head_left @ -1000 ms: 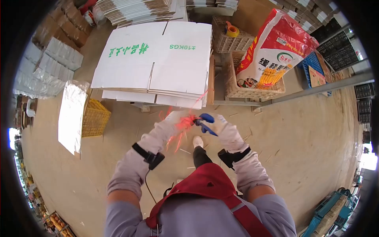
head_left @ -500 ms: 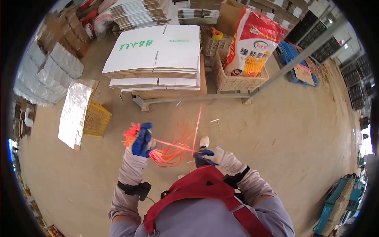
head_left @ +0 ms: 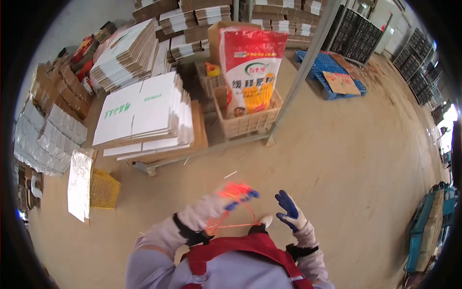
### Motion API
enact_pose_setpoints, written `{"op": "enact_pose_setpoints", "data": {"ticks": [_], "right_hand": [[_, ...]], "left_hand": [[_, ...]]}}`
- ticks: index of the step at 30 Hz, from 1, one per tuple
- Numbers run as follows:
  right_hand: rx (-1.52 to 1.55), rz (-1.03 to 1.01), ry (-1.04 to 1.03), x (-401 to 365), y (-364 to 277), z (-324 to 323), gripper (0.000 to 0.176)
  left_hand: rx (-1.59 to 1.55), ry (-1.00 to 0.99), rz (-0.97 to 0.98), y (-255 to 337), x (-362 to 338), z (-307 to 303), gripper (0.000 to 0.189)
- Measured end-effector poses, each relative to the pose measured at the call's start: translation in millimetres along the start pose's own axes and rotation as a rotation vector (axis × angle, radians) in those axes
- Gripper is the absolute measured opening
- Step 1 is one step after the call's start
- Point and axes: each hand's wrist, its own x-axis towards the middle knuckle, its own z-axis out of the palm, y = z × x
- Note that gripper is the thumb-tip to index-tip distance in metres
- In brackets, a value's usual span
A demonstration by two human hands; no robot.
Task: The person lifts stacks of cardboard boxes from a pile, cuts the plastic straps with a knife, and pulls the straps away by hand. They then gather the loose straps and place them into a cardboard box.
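My left hand (head_left: pixel 246 197), in a blue-palmed work glove, is closed on a bundle of red-orange plastic strips (head_left: pixel 234 189) that is blurred by motion. Several loose strands (head_left: pixel 221 224) trail below it, across the front of my body near a white shoe (head_left: pixel 265 220). A short gap to the right, my right hand (head_left: pixel 291 212) is gloved the same way. Its thumb and fingers are spread apart, with nothing between them.
A low metal rack ahead carries flattened white cartons (head_left: pixel 139 111) and a cream crate (head_left: pixel 250 124) holding a red-and-white fertilizer sack (head_left: pixel 252 67). A yellow crate (head_left: pixel 104 189) stands left. Blue pallet (head_left: pixel 317 72) lies beyond the rack's post; teal equipment (head_left: pixel 418 241) is far right.
My view has turned right. My left hand has swung rightward with the strips, close to my right hand. My right hand has let go of the strand and opened.
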Motion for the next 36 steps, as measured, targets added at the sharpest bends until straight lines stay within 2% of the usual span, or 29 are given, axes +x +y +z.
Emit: {"op": "enact_pose_setpoints", "data": {"ticks": [1,3,4,6,8,10,11,12,13,14,15,16,17,18,19,20,21,22,23,24,25,26,29,32,33,34,36], "right_hand": [[-0.004,-0.007,-0.011,8.1,-17.2,-22.7,0.08],[0.51,-0.183,0.062,22.0,-45.1,-57.0,0.087],[0.507,-0.151,0.105,20.0,-47.3,-80.9,0.087],[0.665,0.013,0.162,20.0,-48.6,-119.7,0.059],[0.468,-0.095,0.196,35.4,-35.1,-165.3,0.048],[0.632,0.034,0.144,63.3,-55.1,-210.1,0.043],[0.616,0.021,0.168,80.0,-67.6,-232.2,0.034],[0.615,0.011,0.168,94.7,-59.0,-259.4,0.034],[0.417,0.19,0.15,107.3,-43.0,-287.8,0.029],[0.215,0.363,0.132,120.8,-30.0,-316.5,0.026],[0.121,0.298,0.2,135.1,-23.8,-340.3,0.024],[-0.1,0.315,0.206,150.2,-39.4,-375.9,0.02],[-0.204,0.326,0.294,160.1,-48.7,-413.3,0.021],[-0.321,0.33,0.382,173.7,-58.0,-454.5,0.022],[-0.528,0.163,0.464,185.3,-67.3,-494.3,0.024],[-0.721,-0.004,0.523,193.1,-74.1,-526.5,0.025],[-0.722,0.16,0.539,198.7,-87.9,-555.2,0.027],[-0.713,0.306,0.558,209.2,-104.6,-581.3,0.029],[-0.703,0.406,0.568,219.1,-114.4,-606.5,0.03],[-0.934,0.186,0.585,223.7,-95.6,-642.9,0.033],[-1.004,0.192,0.62,230.4,-85.4,-675.8,0.035],[-1.076,0.195,0.649,240.3,-76.2,-710.1,0.036],[-0.963,0.399,0.677,285.7,-44.3,-818.3,0.039],[-1.038,0.394,0.519,367.0,-3.7,-920.3,0.033],[-0.796,0.657,0.485,409.8,-26.2,-927.1,0.041],[-0.829,0.656,0.437,451.0,-51.3,-930.9,0.041],[-1.439,0.566,-0.315,533.8,-90.8,-943.4,0.054]], "left_hand": [[-0.049,-0.091,0.022,-0.4,38.0,27.5,0.035],[-0.17,-0.228,0.004,5.7,119.5,78.2,0.039],[-0.23,-0.282,-0.005,10.3,160.6,100.9,0.041],[-0.326,-0.351,-0.016,22.7,237.1,136.2,0.045],[-0.388,-0.374,-0.03,34.9,301.7,155.4,0.05],[-0.42,-0.381,-0.045,40.8,356.6,160.1,0.055],[-0.426,-0.38,-0.04,41.7,384.4,158.4,0.058],[-0.421,-0.377,-0.029,42.2,412.4,153.9,0.06],[-0.402,-0.369,0.011,41.5,441.1,149.3,0.063],[-0.358,-0.347,0.168,36.4,475.4,146.4,0.066],[-0.312,-0.241,0.55,26.8,517.6,145.3,0.069],[-0.299,-0.478,-0.054,48.5,538.8,128.2,0.067],[-0.441,-0.488,-0.096,44.7,579.4,130.8,0.06],[-0.441,-0.505,-0.085,34.8,629.1,126.8,0.06],[-0.041,-0.395,0.497,43.7,670.6,125.8,0.057],[-0.042,-0.361,0.285,45.5,688.7,122.0,0.053],[-0.053,-0.319,0.073,73.0,699.0,119.0,0.05],[-0.036,-0.311,0.067,92.6,718.7,111.4,0.05],[-0.178,-0.299,-0.013,103.2,737.3,105.3,0.048],[-0.332,-0.278,-0.089,107.1,758.6,100.5,0.047],[-0.34,-0.255,-0.084,106.4,784.0,94.4,0.047],[-0.498,-0.212,-0.117,102.1,810.6,88.0,0.047],[-0.791,-0.106,-0.144,85.0,876.3,59.1,0.048],[-0.948,-0.032,-0.082,90.7,933.0,22.4,0.048],[-0.692,0.063,-0.06,106.9,938.7,14.0,0.046],[-0.45,0.158,-0.046,119.9,943.1,6.5,0.045],[-0.438,0.233,0.014,138.2,953.8,-18.4,0.039]]}}
